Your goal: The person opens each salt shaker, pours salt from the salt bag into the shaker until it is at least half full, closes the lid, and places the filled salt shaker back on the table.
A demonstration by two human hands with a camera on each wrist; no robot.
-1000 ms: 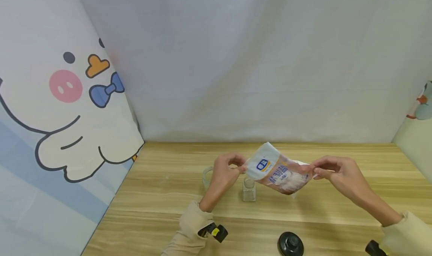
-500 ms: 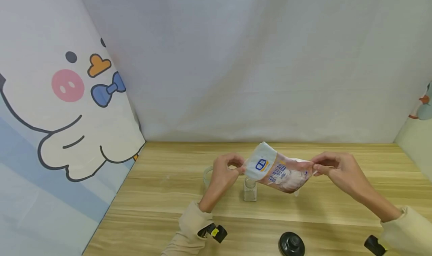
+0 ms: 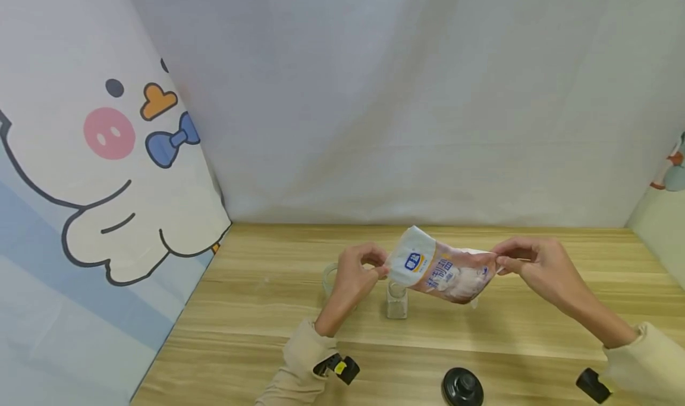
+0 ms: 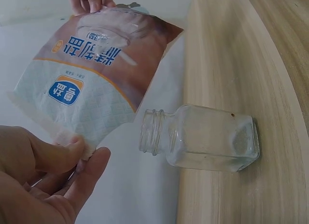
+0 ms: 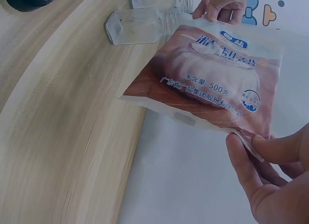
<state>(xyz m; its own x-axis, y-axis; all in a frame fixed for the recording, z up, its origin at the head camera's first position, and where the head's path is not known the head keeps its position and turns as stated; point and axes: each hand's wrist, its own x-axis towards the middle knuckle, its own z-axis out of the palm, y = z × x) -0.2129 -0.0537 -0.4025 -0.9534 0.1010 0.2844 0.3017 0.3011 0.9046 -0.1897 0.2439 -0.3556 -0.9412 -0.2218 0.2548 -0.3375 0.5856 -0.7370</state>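
Observation:
A salt bag (image 3: 441, 269), white at one end and brown-pink at the other, hangs slanted above the table. My left hand (image 3: 357, 275) pinches the corner at its white end between thumb and fingers. On the other side my right hand (image 3: 540, 269) pinches a corner of the brown-pink end. Close by the bag's white end stands a small square glass jar (image 3: 397, 302) with an uncapped threaded neck. A little white stuff lies at the jar's bottom (image 4: 244, 139) in the left wrist view. Whether anything leaves the bag cannot be seen.
Partly behind my left hand is another clear glass container (image 3: 329, 278). A round black lid (image 3: 462, 387) lies near the front of the wooden table (image 3: 241, 311). A small clear object (image 3: 474, 302) shows under the bag. A pale curtain (image 3: 428, 126) borders the back.
My right hand has risen slightly, and the salt bag has shifted a little to the left. Both hands keep their pinch; the jar and lid stay put.

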